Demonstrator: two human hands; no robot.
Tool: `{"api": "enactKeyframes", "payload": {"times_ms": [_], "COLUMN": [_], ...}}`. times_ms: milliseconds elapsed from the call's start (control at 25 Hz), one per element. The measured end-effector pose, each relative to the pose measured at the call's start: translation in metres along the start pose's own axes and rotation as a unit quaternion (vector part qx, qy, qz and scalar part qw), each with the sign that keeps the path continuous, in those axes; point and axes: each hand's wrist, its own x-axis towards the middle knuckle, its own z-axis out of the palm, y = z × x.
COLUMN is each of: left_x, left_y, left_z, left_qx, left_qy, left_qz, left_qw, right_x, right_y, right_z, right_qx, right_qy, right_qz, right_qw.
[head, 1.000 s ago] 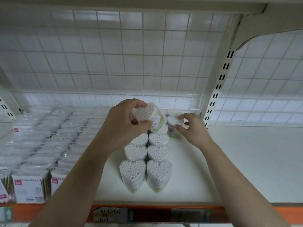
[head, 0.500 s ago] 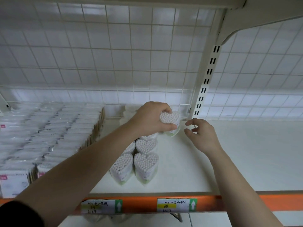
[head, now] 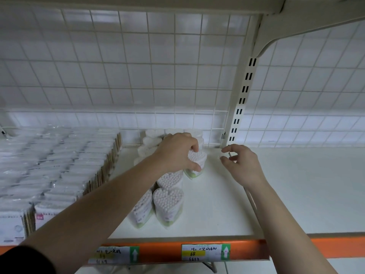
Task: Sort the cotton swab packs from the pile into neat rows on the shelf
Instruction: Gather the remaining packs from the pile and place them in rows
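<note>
Shelf: a white board [head: 296, 194], smooth and matt, bare on its whole right half
Front edge: an orange strip [head: 325, 246] runs along it, with two handwritten price labels [head: 205, 252], each with a green arrow pointing up
Back: a white wire grid [head: 138, 56] stands behind the goods, and a tiled wall [head: 316, 95] shows through it
Frame: a cream post [head: 242, 99] with paired slots rises from the back of the board; a bracket [head: 276, 34] curves off its top under the upper shelf [head: 177, 2]
Light: dim and even, greyish
Left side: flat packs [head: 49, 165] of swabs in clear wrap stand on edge in close rows, filling the board to its left end
Middle: heart-shaped packs [head: 167, 204] of swabs stand upright, white tips up, in two rows running from near the front to the grid
Left hand [head: 175, 153]: reaches over those rows, fingers and thumb curled round the top of the held pack [head: 197, 159]
Held pack: just right of the right-hand row, about halfway back, its green lower end down at the board; whether it touches I cannot tell
Right hand [head: 241, 163]: hovers above the bare board near the foot of the post, fingers loosely curved and spread, holding nothing, apart from the held pack
</note>
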Motion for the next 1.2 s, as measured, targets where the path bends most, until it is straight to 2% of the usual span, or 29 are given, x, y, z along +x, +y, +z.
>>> {"api": "enactKeyframes", "payload": {"times_ms": [280,600,720,960,1200], "left_x": [0.007,0.004,-0.011,-0.075,-0.185], "left_y": [0.004,-0.003,-0.014,-0.045,-0.093], "left_z": [0.004,-0.006,-0.021,-0.045,-0.080], "left_qx": [0.096,0.081,0.052,0.141,0.164], "left_qy": [0.012,-0.011,0.037,0.149,0.235], "left_qz": [-0.009,-0.003,-0.020,-0.060,-0.135], "left_qw": [0.995,0.997,0.998,0.977,0.948], "right_x": [0.001,0.001,0.001,-0.016,-0.066], "right_y": [-0.001,-0.018,-0.041,-0.102,-0.192], "right_z": [0.004,0.004,0.012,0.046,0.109], "right_qx": [0.001,0.007,0.001,-0.046,0.029], "right_qy": [-0.011,-0.004,0.000,-0.017,-0.032], "right_qz": [-0.006,-0.036,-0.074,-0.185,-0.242], "right_qw": [1.000,0.999,0.997,0.981,0.969]}}
